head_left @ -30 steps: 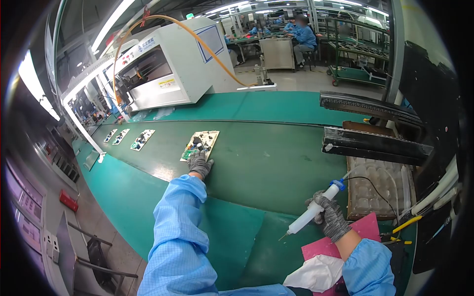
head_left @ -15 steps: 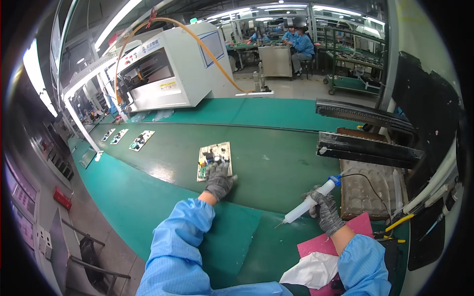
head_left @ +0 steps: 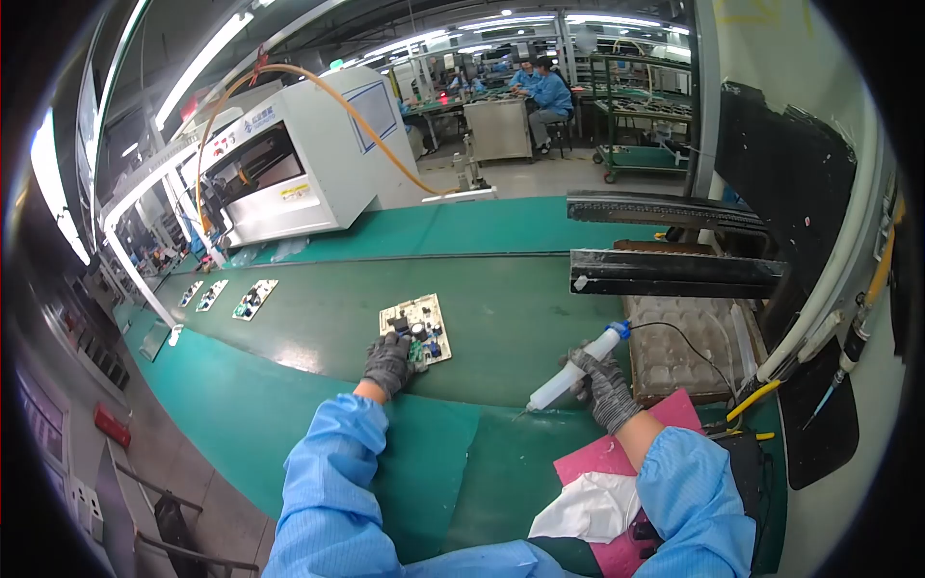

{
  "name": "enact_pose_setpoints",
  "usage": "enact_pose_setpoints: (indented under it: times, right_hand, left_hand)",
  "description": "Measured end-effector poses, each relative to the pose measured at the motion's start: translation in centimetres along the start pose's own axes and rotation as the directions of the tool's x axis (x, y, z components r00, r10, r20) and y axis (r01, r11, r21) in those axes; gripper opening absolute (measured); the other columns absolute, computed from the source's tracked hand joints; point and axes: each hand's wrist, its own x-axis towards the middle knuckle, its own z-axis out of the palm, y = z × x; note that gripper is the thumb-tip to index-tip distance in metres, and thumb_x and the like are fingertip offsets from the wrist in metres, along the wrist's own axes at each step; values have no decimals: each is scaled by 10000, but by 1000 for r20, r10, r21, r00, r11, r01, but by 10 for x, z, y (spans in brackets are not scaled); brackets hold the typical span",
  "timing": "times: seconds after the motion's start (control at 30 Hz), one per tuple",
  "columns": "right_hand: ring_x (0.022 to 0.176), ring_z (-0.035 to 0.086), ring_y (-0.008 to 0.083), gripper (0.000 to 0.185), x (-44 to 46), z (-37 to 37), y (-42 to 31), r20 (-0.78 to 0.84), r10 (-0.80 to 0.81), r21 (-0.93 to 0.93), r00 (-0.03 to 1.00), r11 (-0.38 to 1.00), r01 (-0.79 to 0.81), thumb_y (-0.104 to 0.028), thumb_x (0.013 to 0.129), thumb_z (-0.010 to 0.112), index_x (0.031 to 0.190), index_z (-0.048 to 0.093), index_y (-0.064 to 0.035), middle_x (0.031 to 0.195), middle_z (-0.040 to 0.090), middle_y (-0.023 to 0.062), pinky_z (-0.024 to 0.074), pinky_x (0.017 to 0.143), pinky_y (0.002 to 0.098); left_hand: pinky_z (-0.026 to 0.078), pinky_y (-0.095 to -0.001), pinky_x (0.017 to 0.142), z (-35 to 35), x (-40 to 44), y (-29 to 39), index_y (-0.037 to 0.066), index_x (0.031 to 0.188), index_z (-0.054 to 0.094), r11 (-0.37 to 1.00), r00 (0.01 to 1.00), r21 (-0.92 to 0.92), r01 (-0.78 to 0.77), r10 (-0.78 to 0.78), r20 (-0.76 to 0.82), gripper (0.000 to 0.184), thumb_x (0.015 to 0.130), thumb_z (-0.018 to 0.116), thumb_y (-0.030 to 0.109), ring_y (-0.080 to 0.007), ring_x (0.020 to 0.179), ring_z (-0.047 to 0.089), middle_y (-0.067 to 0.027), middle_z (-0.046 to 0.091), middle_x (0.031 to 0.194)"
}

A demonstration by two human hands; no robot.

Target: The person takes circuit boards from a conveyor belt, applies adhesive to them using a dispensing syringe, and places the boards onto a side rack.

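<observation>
My left hand (head_left: pixel 389 364), in a grey glove, touches the lower left corner of a circuit board (head_left: pixel 424 323) lying on the dark green belt (head_left: pixel 511 337). Its fingers are bent at the board's edge, and whether they pinch it is hard to make out. A white syringe (head_left: pixel 568 378) with a blue cap is held in my gloved right hand (head_left: pixel 599 380). The needle points down and left, above the green mat and apart from the board. A thin black cable runs from the capped end.
Three circuit boards (head_left: pixel 254 300) lie further left. Black rails (head_left: pixel 674 274) jut in above a tray (head_left: pixel 682 352) at right. Pink sheet (head_left: pixel 679 412) and white cloth (head_left: pixel 590 509) lie near my right sleeve. A white machine (head_left: pixel 308 159) stands behind; people (head_left: pixel 549 96) sit beyond.
The circuit board has turned and come nearer along the belt. My left hand has shifted from on top of the board to its lower left corner. My right hand still holds the syringe.
</observation>
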Motion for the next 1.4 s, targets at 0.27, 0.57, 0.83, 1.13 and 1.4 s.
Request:
enact_pose_setpoints:
  times: [0.27, 0.57, 0.83, 1.13, 1.4]
  right_hand:
    - [408, 455, 95, 473, 1, -2, -13, -10, -156, 4, 988, 988, 156, -96, 702, 659, 1052, 341, -95, 781, 569, 103, 347, 312, 187]
    - [413, 439, 71, 372, 3, -13, -32, -174, -326, -56, 929, 946, 321, -86, 705, 667, 947, 386, -116, 781, 557, 63, 339, 330, 160]
    - [410, 475, 77, 486, -18, -4, -21, -98, -377, -443, 921, 845, 299, -92, 684, 686, 1035, 351, -71, 758, 548, 49, 374, 336, 164]
    - [573, 529, 84, 419, -12, 0, -15, -141, -430, -504, 892, 806, 309, -69, 688, 677, 972, 371, -109, 865, 538, 54, 424, 373, 159]
    - [599, 532, 92, 426, -10, -6, -15, -141, -455, -525, 879, 787, 324, -78, 689, 680, 980, 371, -108, 865, 533, 55, 432, 388, 168]
  left_hand:
    - [280, -457, 958, -45, 3, 46, 70, 1154, 479, 990, 983, 26, -141, 137, 119, 763, 580, 654, 542, -331, 1136, 373, -187, 428, 1158]
    - [351, -448, 828, -69, -111, 166, 19, 1016, 530, 836, 872, -249, -489, 474, -120, 651, 634, 588, 543, -315, 932, 481, -168, 504, 974]
    - [362, -447, 821, -35, -128, 170, 5, 1045, 518, 763, 840, -364, -534, 529, -122, 627, 672, 548, 508, -303, 917, 506, -162, 519, 990]
    - [353, -450, 832, -39, -122, 164, 0, 1061, 518, 711, 824, -460, -532, 560, -86, 632, 662, 564, 488, -309, 941, 495, -162, 511, 1007]
    - [348, -454, 838, -36, -120, 165, 8, 1078, 515, 713, 825, -462, -528, 559, -81, 649, 660, 566, 502, -311, 941, 495, -158, 514, 1005]
